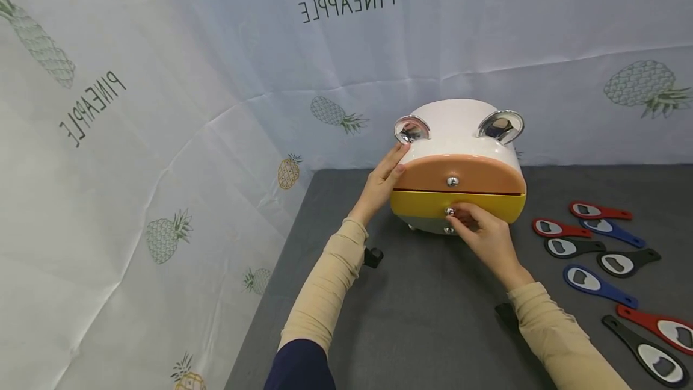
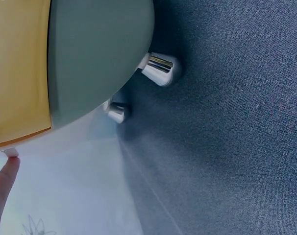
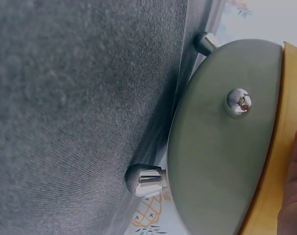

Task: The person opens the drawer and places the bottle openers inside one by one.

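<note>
On the far part of the dark grey bench point(image 1: 411, 312), the round silver knob point(image 1: 449, 212) of the curved yellow drawer point(image 1: 417, 203) is pinched between the right hand's point(image 1: 484, 239) thumb and fingers. The glossy white rounded cabinet point(image 1: 455, 128) is touched at its left by the left hand point(image 1: 380, 188), fingers extended.
</note>
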The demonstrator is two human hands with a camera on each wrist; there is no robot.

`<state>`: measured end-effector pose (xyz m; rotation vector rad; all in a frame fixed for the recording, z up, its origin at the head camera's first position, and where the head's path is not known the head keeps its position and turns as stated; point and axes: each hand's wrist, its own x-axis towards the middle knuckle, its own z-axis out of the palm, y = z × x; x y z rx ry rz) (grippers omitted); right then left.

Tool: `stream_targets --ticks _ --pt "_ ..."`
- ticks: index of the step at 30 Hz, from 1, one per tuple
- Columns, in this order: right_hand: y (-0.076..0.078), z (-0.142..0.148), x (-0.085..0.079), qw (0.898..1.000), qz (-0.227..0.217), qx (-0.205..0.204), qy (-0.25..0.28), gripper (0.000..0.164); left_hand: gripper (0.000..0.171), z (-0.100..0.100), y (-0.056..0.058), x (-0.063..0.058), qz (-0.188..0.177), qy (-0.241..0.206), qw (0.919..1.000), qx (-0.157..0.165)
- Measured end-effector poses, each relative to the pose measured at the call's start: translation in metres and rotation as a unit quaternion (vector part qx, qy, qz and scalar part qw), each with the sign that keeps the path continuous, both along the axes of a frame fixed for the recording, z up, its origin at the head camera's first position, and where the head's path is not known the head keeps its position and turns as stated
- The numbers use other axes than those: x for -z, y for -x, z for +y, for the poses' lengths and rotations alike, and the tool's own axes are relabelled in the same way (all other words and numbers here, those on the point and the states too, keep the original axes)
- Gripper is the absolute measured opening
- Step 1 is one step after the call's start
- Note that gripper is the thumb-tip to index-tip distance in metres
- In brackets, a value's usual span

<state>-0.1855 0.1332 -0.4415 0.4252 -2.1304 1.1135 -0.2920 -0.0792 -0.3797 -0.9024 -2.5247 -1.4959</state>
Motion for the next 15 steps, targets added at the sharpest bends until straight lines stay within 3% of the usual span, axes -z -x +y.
stream_targets --ticks 15 --pt "-0.026 -0.002 0.003 1.0 0.021 -0.013 -0.012 0.036 0.065 -0.001 0.0 -0.002 -0.013 0.005 0.9999 0.01"
